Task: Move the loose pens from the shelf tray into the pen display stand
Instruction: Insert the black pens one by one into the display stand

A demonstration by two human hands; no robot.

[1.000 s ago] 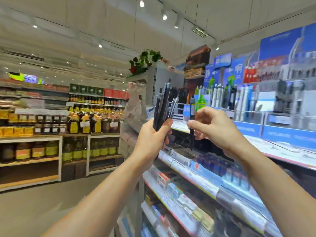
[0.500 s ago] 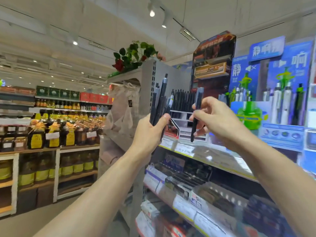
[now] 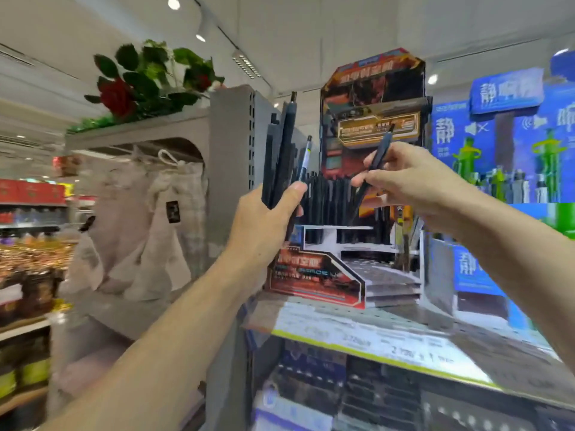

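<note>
Shop shelf [image 3: 389, 334] carried a printed cardboard pen display stand [image 3: 314, 281].
Left hand [image 3: 264, 222] clutched slim matte-black pens [image 3: 281, 157]; right hand [image 3: 407, 178] pinched one pen [image 3: 381, 150], now nearer the stand.

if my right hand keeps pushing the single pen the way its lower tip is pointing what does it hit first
Probably the row of black pens already standing in the red and black cardboard pen display stand. The right hand pinches one dark pen tilted down-left toward them, though depth is unclear.

Dark pens bundle [image 3: 281, 157] upright; single pen [image 3: 380, 154] tilted above display stand [image 3: 314, 281]
</note>
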